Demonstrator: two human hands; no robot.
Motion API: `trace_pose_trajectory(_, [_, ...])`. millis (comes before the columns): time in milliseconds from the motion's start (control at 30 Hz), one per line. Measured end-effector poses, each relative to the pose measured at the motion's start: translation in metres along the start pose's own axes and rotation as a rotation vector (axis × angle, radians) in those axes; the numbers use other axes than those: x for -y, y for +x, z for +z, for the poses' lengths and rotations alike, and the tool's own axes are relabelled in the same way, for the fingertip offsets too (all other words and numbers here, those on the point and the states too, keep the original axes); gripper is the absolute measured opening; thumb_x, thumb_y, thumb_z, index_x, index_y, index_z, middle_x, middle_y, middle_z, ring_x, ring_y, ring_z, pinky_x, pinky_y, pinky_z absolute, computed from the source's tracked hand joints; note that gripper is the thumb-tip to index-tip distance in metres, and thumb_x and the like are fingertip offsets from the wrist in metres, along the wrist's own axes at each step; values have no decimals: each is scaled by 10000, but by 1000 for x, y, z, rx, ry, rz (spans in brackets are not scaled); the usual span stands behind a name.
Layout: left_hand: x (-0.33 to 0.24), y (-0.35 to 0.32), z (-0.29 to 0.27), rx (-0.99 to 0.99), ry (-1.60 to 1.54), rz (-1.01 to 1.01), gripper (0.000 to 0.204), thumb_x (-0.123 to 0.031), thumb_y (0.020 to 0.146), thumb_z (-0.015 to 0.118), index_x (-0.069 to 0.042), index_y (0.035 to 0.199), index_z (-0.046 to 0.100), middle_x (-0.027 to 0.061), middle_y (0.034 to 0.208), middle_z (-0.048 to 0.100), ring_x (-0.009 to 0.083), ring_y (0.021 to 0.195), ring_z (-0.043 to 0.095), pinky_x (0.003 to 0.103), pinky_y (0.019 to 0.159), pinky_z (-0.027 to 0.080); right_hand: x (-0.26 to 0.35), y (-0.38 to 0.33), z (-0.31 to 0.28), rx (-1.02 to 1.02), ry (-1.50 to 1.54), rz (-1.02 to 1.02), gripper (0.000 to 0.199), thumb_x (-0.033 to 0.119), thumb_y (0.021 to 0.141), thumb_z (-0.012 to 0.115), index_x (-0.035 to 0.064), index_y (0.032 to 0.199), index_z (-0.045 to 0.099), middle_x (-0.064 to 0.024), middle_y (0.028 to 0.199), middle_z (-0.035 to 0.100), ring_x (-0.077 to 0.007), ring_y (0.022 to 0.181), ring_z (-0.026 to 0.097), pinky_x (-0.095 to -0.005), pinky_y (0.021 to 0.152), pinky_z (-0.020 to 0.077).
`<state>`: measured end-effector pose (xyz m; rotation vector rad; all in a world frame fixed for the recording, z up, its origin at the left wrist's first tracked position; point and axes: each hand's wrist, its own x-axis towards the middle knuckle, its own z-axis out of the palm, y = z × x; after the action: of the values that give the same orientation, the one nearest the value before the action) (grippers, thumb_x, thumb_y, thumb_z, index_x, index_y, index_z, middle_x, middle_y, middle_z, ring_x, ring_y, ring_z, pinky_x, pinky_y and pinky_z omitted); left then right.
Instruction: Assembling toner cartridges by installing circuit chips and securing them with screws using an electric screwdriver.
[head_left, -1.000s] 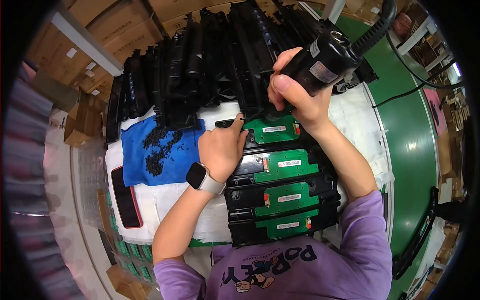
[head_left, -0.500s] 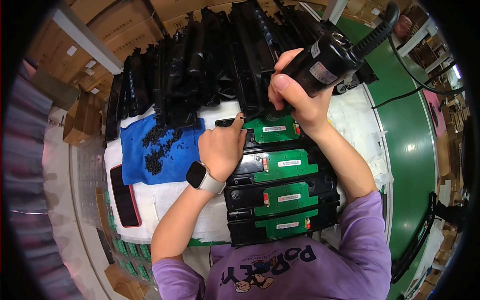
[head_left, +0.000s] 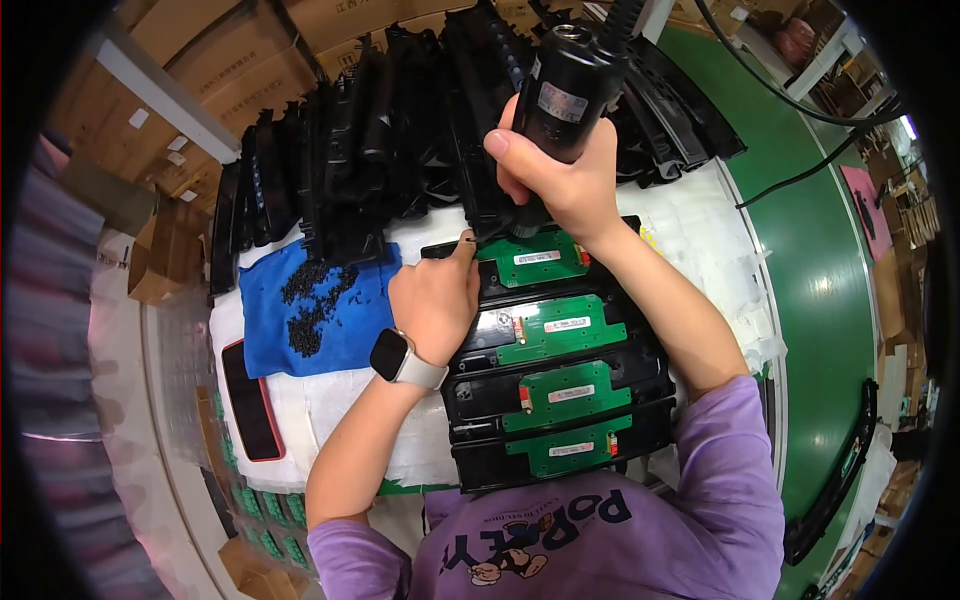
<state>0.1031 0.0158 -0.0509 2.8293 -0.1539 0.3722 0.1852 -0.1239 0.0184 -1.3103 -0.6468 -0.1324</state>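
My right hand [head_left: 560, 180] is wrapped round an upright black electric screwdriver [head_left: 570, 95], its lower end over the farthest black panel [head_left: 440, 250]. Fingers hide the screwdriver's bit. That panel carries a green circuit board [head_left: 535, 258] with a white label. On the panel's left part rests my left hand [head_left: 430, 305], index finger stretched to the far edge and thumb near the close edge, gripping it; the other fingers are curled and partly hidden. Nearer to me, several similar black panels with green circuit boards [head_left: 570, 325] lie in a row.
A blue cloth [head_left: 270, 340] with a heap of small black pieces [head_left: 315, 300] lies left, beside a red-edged phone [head_left: 253, 400]. Many long black plastic parts [head_left: 380, 130] are piled at the back. A green surface [head_left: 800, 330] runs along the right; black cables [head_left: 800, 180] hang above it.
My right hand and the screwdriver have moved left, and the screwdriver stands more upright. My left hand stays at the far panel's left part.
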Motion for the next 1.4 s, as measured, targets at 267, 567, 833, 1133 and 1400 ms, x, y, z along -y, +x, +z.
trace_pose_trajectory(267, [7,0,-9,-1,-131,52,278,-168,788,582,-51,1037,620,140,530,563,295,470,572,381,449,445,7,-10,-3,72,43,-63,152,82,765,629,-2,779,504,-41,533,500,-102,395,466,-214,382,355])
trace_pose_trajectory(567, [8,-22,-43,262,-1929,-392,347,-220,956,353,65,1078,509,199,1053,594,224,931,596,282,799,472,51,-10,-21,165,726,-110,300,335,901,416,57,995,477,-15,591,433,-115,415,406,-296,486,389])
trace_pose_trajectory(833, [-17,-33,-44,453,-2247,-430,432,-299,963,326,52,1181,453,189,1153,543,270,1046,541,391,956,397,47,-31,-4,266,714,-120,366,371,861,505,60,1036,427,-23,597,462,-116,418,426,-285,478,404])
trace_pose_trajectory(1133, [-2,-37,-40,455,-1701,-368,221,-171,910,507,4,1044,531,107,909,629,149,768,612,235,678,476,49,-30,-7,216,716,-153,328,337,879,463,56,1046,442,-36,591,458,-124,397,411,-296,457,401])
trace_pose_trajectory(1400, [1,-44,-34,335,-1752,-417,104,-64,834,615,9,905,591,89,801,636,119,664,610,205,614,478,54,-29,-12,274,691,-152,373,380,881,470,49,1050,437,-6,623,456,-106,437,434,-290,543,427])
